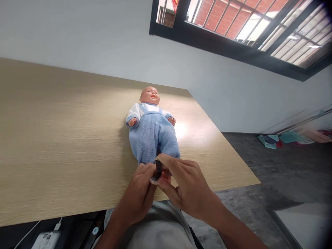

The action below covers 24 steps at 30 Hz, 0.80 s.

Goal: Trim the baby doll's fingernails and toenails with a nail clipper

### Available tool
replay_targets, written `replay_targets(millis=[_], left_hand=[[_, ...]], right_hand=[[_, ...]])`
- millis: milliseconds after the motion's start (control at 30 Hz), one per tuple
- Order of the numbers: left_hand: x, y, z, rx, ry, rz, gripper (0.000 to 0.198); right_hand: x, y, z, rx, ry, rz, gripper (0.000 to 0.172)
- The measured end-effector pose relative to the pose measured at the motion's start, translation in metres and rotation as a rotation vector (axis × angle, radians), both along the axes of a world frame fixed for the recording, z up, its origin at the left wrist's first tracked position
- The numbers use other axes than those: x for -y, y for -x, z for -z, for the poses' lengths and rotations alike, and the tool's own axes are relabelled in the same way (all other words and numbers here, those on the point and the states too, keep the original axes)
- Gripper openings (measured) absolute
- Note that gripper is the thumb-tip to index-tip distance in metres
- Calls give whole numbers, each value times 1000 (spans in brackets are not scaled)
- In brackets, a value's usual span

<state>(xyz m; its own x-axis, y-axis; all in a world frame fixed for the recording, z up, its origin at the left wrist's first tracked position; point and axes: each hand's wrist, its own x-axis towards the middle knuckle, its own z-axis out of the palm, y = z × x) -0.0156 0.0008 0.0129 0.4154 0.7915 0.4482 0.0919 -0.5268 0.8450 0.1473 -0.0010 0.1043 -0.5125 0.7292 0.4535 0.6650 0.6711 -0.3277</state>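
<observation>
A baby doll (pixel 151 129) in a white top and light-blue fleece overalls lies on its back on the table, its head away from me. At the end of its legs, my left hand (pixel 136 193) is closed around one foot of the doll, mostly hidden by my fingers. Pinched in my right hand (pixel 190 185) is a small black nail clipper (pixel 158 167), held between thumb and fingers right at the doll's foot. Both hands meet there. The doll's other foot shows only as a bit of pinkish plastic behind my right fingers.
The light wood table (pixel 64 138) ends at the right in a slanting edge above a dark grey floor (pixel 246 200). A white device (pixel 46 239) with a cable lies below the near left edge. A barred window (pixel 233 24) is in the wall.
</observation>
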Motion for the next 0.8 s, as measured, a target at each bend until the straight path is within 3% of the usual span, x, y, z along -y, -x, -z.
replay_targets(millis=[167, 333, 467, 633, 800], left_hand=[[0, -1, 2, 30, -24, -13, 23], [1, 0, 5, 48, -24, -36, 23], [4, 1, 9, 38, 14, -51, 19], [0, 7, 1, 40, 60, -45, 10], [-8, 18, -5, -134, -149, -25, 29]], right_hand=[[0, 1, -9, 107, 33, -41, 7], [-2, 5, -15, 207, 23, -43, 21], [-5, 6, -15, 235, 5, -90, 11], [-6, -8, 2, -113, 86, -63, 31], [0, -21, 32, -461, 126, -15, 43]])
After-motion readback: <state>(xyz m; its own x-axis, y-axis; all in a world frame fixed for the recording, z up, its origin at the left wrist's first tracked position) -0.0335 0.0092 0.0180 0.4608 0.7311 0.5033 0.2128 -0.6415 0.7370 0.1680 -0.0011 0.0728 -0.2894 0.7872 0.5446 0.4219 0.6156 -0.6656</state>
